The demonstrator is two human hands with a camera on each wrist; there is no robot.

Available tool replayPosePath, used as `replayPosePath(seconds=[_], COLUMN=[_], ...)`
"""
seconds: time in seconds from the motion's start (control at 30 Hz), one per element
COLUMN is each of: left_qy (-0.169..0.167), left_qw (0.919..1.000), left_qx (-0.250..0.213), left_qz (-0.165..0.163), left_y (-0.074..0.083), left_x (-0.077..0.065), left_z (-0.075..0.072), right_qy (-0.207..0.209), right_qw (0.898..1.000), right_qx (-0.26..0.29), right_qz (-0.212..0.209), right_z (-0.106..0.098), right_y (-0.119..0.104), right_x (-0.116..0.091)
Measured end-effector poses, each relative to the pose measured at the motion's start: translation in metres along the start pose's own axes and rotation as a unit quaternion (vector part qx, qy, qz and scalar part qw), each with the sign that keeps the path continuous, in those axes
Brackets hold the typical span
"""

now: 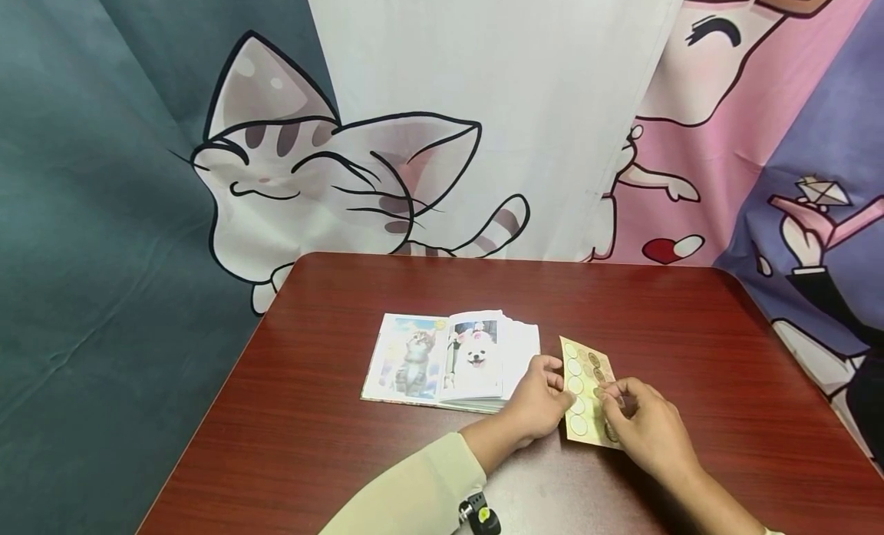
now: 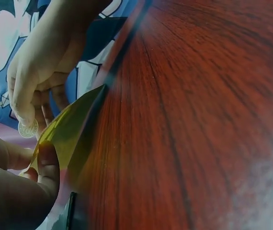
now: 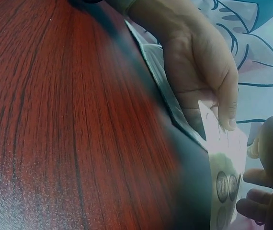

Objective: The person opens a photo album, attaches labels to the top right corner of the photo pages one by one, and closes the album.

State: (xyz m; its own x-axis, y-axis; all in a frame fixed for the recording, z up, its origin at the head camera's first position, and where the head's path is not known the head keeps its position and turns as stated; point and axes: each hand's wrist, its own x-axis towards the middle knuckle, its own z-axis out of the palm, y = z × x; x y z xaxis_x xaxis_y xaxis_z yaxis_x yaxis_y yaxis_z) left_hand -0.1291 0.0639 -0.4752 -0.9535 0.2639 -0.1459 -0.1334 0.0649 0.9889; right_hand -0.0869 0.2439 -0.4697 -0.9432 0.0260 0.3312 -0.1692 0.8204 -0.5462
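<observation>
My left hand (image 1: 537,403) holds the near left edge of a yellow sticker sheet (image 1: 587,381) between thumb and fingers, tilted up off the table. Pale circles run down its left column, and round gold stickers (image 3: 222,187) sit on the rest. Over the sheet's right side, my right hand (image 1: 652,427) pinches a single round gold sticker (image 2: 28,128) between thumb and forefinger. In the left wrist view that sticker stands out from the sheet's edge. Just left of my left hand lies an open booklet (image 1: 472,358) with a kitten picture and a white dog picture.
The reddish-brown wooden table (image 1: 297,443) carries the booklet, whose loose white pages (image 1: 522,351) fan out to the right. Behind the table hangs a cloth backdrop (image 1: 552,82) printed with cartoon cats. A small gold round mark (image 1: 440,325) shows on the booklet's kitten page.
</observation>
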Motion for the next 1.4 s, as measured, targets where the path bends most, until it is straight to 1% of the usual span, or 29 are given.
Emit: replayPosePath(seconds=[0.1, 0.2, 0.3, 0.43, 0.57, 0.77, 0.9, 1.0, 1.1, 1.27, 1.4], left_qy=[0.011, 0.011, -0.006, -0.032, -0.042, -0.059, -0.067, -0.068, -0.073, -0.092, -0.109], left_qw=[0.9999, 0.9999, 0.9997, 0.9988, 0.9983, 0.9952, 0.9902, 0.9819, 0.9733, 0.9648, 0.9612], left_qx=[0.004, 0.006, 0.016, 0.029, 0.038, 0.079, 0.122, 0.175, 0.215, 0.245, 0.252], left_qz=[0.000, 0.006, 0.017, 0.022, 0.016, 0.001, 0.009, 0.024, 0.033, 0.030, 0.026], left_y=[-0.002, -0.003, -0.002, 0.000, 0.002, 0.004, 0.005, 0.006, 0.009, 0.016, 0.021], left_x=[0.000, 0.000, -0.001, -0.002, -0.004, -0.006, -0.008, -0.008, -0.009, -0.011, -0.014], left_z=[0.000, -0.001, -0.002, -0.004, -0.005, -0.008, -0.012, -0.015, -0.017, -0.021, -0.024], right_qy=[-0.003, -0.002, 0.001, 0.006, 0.010, 0.005, 0.004, 0.003, 0.001, -0.002, -0.001], right_qw=[1.000, 1.000, 1.000, 1.000, 1.000, 1.000, 1.000, 1.000, 1.000, 0.999, 0.999], right_qx=[-0.002, -0.003, -0.007, -0.011, -0.013, -0.016, -0.015, -0.016, -0.018, -0.019, -0.020], right_qz=[0.006, 0.008, 0.009, 0.007, 0.007, 0.020, 0.025, 0.025, 0.026, 0.028, 0.029], right_z=[0.001, 0.001, 0.001, 0.001, 0.000, -0.001, -0.001, -0.001, -0.002, -0.003, -0.003], right_y=[0.001, 0.002, 0.003, 0.004, 0.005, 0.008, 0.008, 0.008, 0.008, 0.008, 0.008], right_x=[0.000, -0.001, 0.000, 0.001, 0.002, 0.002, 0.003, 0.003, 0.003, 0.003, 0.004])
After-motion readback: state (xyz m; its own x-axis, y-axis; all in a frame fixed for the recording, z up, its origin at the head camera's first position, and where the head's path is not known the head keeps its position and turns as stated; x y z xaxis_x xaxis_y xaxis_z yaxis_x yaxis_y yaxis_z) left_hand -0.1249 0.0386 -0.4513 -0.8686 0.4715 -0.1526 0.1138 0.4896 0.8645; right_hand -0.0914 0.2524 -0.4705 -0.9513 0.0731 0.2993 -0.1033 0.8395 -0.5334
